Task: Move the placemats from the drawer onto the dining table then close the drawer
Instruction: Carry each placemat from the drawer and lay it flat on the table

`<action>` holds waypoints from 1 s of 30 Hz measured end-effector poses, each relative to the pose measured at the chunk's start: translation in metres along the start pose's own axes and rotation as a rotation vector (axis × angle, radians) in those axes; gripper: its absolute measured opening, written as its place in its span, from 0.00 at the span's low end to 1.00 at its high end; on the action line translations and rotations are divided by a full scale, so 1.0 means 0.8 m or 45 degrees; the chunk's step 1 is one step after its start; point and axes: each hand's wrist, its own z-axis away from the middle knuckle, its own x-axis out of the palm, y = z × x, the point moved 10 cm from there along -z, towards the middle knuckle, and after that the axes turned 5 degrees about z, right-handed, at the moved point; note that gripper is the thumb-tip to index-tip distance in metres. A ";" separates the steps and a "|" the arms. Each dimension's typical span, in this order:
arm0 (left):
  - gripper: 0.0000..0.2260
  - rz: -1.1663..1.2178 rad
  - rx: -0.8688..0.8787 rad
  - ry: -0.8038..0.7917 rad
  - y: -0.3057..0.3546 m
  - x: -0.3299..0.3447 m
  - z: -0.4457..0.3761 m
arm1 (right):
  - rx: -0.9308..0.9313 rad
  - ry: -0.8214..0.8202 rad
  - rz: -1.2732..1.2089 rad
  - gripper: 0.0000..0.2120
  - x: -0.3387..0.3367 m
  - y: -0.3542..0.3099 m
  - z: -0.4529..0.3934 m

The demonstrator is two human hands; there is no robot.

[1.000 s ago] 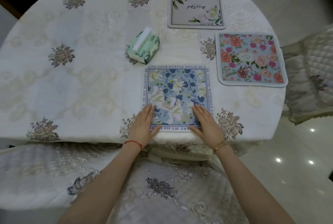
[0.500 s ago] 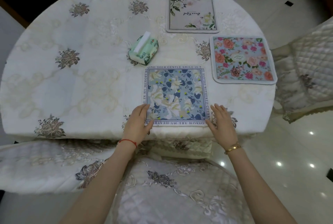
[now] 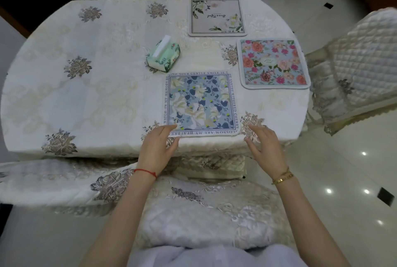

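Three placemats lie flat on the dining table. A blue floral placemat sits near the front edge. A pink rose placemat lies to its right, and a cream placemat lies at the back. My left hand is at the blue mat's front left corner, fingers straight, fingertips at its edge. My right hand hovers off the mat's front right corner, fingers relaxed and holding nothing. No drawer is in view.
A green tissue pack stands left of the mats. Quilted chairs surround the table: one directly below my arms, one at the right, two at the back. Glossy tiled floor lies to the right.
Both hands have slid back off the blue placemat toward me. The right hand has moved out past the mat's right corner. The mat stays in place.
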 end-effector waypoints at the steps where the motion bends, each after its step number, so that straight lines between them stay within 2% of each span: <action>1: 0.16 -0.004 0.000 0.011 0.003 -0.002 0.004 | 0.007 -0.002 0.003 0.19 -0.003 0.000 0.004; 8: 0.16 -0.015 -0.026 0.003 0.024 -0.005 0.016 | 0.058 -0.005 -0.016 0.19 -0.018 0.013 0.030; 14: 0.16 -0.073 0.065 -0.065 0.074 0.013 0.017 | 0.107 0.076 -0.030 0.19 -0.052 0.050 0.069; 22: 0.15 -0.070 0.156 -0.125 0.190 0.086 0.046 | 0.197 0.118 -0.024 0.18 -0.120 0.153 0.156; 30: 0.13 -0.013 0.220 -0.176 0.348 0.204 0.067 | 0.309 0.140 0.013 0.18 -0.215 0.309 0.249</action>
